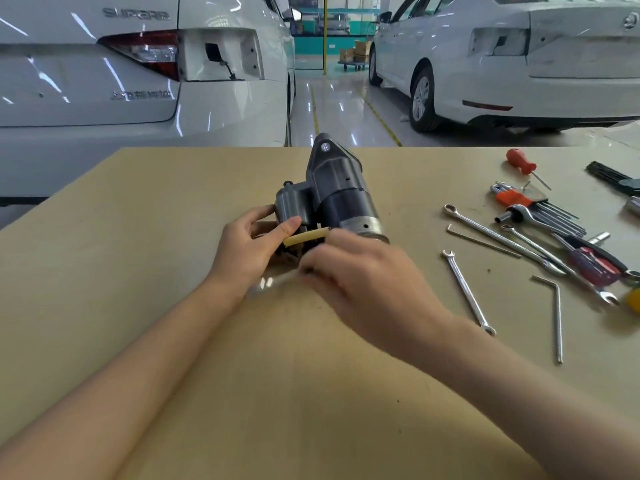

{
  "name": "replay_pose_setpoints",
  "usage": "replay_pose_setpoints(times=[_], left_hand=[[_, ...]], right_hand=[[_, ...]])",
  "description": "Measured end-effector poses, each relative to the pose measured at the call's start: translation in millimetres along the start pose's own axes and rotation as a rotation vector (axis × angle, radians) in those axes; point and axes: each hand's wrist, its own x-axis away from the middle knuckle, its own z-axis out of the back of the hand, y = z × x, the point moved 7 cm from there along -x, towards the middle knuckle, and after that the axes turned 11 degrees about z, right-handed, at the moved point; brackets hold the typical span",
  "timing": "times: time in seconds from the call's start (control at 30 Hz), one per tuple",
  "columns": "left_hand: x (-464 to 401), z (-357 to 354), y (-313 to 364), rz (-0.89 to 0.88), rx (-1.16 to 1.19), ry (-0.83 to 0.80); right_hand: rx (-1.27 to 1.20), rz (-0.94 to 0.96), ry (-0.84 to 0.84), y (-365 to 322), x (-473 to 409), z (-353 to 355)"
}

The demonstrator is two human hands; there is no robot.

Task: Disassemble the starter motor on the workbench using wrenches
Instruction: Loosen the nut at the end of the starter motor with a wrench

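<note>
A dark grey starter motor (337, 188) lies on the tan workbench (145, 209), its mounting flange pointing away from me and its silver end cap toward the right. My left hand (246, 244) grips the solenoid end, thumb beside a cream-coloured sleeved lead (304, 236). My right hand (363, 282) is curled round a shiny wrench (273, 282), which shows as a blur sticking out to the left, just in front of the motor's near terminals. The wrench head and the terminals are hidden behind my fingers.
Spare tools lie at the right: a combination wrench (467, 292), a longer one (498, 237), hex keys (556, 317), a folding hex key set (540, 209), and a red screwdriver (521, 162). Two white cars stand beyond the bench's far edge.
</note>
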Motion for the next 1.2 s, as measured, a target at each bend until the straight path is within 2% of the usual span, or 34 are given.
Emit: replay_pose_setpoints(times=[0.07,0.13,0.23,0.33,0.4,0.57,0.63,0.67,0.77,1.1,1.2], left_hand=[[0.0,0.5,1.1,-0.005,-0.014,0.01],[0.2,-0.2,1.0,-0.008,-0.024,0.006],[0.8,-0.5,0.9,-0.012,-0.026,0.003],[0.9,0.7,1.6,-0.016,-0.03,0.004],[1.1,0.1,1.4,-0.015,-0.021,-0.001],[-1.5,1.1,0.4,-0.022,-0.031,0.012],[-1.5,0.7,0.2,-0.015,-0.028,0.013],[-1.5,0.5,0.1,-0.017,-0.026,0.013],[-2.3,0.9,0.0,-0.024,-0.032,0.022],[-2.8,0.7,-0.7,-0.031,-0.035,0.032],[-2.2,-0.1,-0.2,-0.036,-0.033,0.036]], right_hand=[[0.251,0.16,-0.223,-10.7,6.7,-17.7],[0.329,0.198,-0.257,-13.2,9.4,-19.3],[0.236,0.19,-0.154,-16.8,10.5,-3.8],[-0.007,0.105,0.048,-15.6,18.5,17.6],[-0.257,-0.118,0.18,-2.1,28.1,21.0],[-1.202,-1.042,0.576,48.5,65.5,-14.4],[-1.405,-1.259,0.725,55.8,77.3,-25.5],[-1.452,-1.307,0.785,59.8,80.6,-27.2],[-1.502,-1.321,0.881,66.7,82.3,-26.3],[-1.541,-1.259,0.937,63.5,79.2,-25.1],[-1.367,-1.104,0.855,67.1,72.2,-12.1]])
